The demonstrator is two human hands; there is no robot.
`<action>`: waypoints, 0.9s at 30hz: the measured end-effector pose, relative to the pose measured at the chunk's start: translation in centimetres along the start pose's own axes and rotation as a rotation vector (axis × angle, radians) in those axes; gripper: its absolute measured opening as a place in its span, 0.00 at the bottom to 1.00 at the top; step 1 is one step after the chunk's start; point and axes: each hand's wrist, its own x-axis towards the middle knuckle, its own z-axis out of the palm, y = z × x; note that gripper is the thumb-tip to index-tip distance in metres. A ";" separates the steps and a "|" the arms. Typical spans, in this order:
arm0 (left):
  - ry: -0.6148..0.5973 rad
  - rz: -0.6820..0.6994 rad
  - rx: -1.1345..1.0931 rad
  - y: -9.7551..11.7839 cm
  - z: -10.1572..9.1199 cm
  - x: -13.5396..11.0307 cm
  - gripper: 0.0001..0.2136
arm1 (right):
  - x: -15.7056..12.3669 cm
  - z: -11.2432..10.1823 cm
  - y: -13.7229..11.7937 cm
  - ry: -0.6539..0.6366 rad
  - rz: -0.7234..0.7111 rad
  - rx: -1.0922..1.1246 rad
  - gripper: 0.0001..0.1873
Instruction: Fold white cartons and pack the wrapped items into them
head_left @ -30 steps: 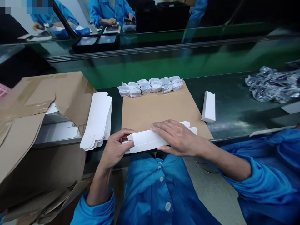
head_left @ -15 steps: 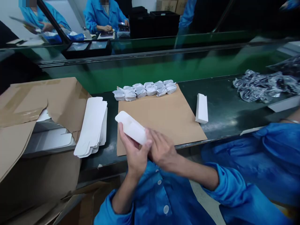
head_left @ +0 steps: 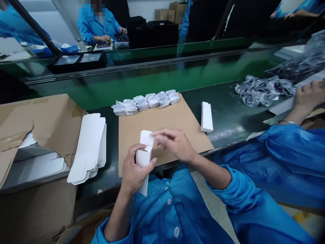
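My left hand (head_left: 133, 171) is wrapped round a small white carton (head_left: 144, 157), which stands upright over the table's near edge. The carton's top flap (head_left: 146, 137) is raised. Beside that flap is my right hand (head_left: 175, 144), its fingers stretched towards it and slightly blurred; nothing shows in them. Whether a fingertip touches the flap I cannot tell. Beneath both hands lies a brown cardboard sheet (head_left: 162, 125). Several small white wrapped packets (head_left: 142, 103) line its far edge. Another white carton (head_left: 207, 117) rests at the sheet's right edge.
On the left, flat white carton blanks (head_left: 87, 149) are stacked next to a torn cardboard box (head_left: 48, 112) holding more. Crumpled clear plastic (head_left: 264, 89) lies at right, near a co-worker's hand (head_left: 308, 98). A green barrier (head_left: 152, 79) runs behind; people sit beyond it.
The carton has turned from lying slanted between both hands to upright in my left hand, with its flap now showing raised. My right hand has come off the carton's lower end. The view has shifted right.
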 end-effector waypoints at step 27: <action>0.028 0.092 0.485 0.0 1.0 -0.5 0.38 | -1.5 2.6 0.7 0.030 -0.028 0.074 0.11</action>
